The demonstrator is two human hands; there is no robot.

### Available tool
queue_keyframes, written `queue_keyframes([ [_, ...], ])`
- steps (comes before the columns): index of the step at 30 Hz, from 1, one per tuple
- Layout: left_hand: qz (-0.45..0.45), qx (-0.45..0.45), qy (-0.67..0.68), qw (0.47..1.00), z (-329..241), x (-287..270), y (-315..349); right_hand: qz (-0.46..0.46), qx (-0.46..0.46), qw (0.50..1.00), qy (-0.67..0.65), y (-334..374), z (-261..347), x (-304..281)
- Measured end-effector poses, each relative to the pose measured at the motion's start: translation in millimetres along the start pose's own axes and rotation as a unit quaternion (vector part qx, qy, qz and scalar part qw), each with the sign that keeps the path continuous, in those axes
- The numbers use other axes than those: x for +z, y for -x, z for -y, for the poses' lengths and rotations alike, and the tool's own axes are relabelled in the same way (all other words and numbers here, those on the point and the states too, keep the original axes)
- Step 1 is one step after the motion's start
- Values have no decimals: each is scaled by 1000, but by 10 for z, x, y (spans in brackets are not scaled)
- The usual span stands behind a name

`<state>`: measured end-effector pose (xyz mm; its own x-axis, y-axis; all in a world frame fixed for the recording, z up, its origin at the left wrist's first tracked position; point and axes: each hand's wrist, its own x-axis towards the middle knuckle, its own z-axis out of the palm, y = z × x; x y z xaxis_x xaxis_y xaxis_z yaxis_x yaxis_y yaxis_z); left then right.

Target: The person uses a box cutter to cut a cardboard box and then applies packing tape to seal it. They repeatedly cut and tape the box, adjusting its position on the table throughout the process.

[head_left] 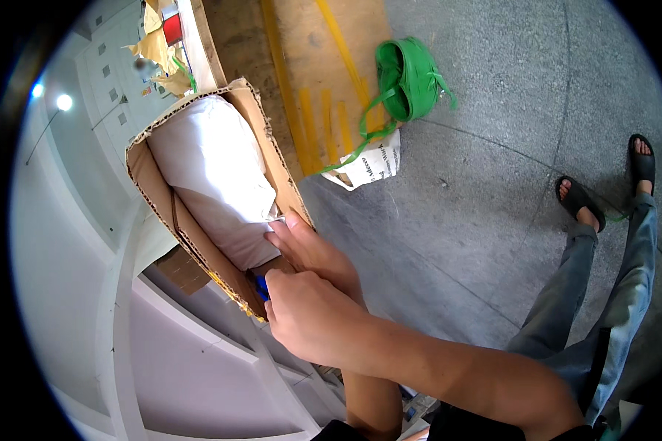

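An open cardboard box (pixel 212 266) sits tilted at the left, holding a white wrapped bundle (pixel 217 158) with a smooth, shiny surface. My left hand (pixel 322 259) reaches over the box's near right edge. Its thumb and fingers close on a gathered edge of the white wrapping. Across it lies my right hand (pixel 309 316), closed around a small blue object (pixel 262 287) at the box's lower corner. Only a bit of blue shows beyond the fingers, so its kind is hidden. My right forearm crosses above my left one.
Beyond the box is a brown board (pixel 301 44) with yellow tape strips. A green bag (pixel 412 77) with long straps lies beside a white printed bag (pixel 371 163) on the grey floor (pixel 493 95). My feet in black sandals (pixel 582 200) are at the right. Yellow scraps (pixel 154 48) are at upper left.
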<state>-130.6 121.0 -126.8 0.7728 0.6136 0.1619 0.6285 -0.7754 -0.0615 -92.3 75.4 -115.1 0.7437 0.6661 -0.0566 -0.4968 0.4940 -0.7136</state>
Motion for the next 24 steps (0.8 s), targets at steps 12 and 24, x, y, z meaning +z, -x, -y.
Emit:
queue_keyframes([
  [12, 21, 3, 27, 999, 19, -279, 12, 132, 210, 963, -108, -139, 420, 14],
  [24, 72, 48, 47, 995, 64, -529, 98, 28, 138, 989, -54, -53, 418, 428],
])
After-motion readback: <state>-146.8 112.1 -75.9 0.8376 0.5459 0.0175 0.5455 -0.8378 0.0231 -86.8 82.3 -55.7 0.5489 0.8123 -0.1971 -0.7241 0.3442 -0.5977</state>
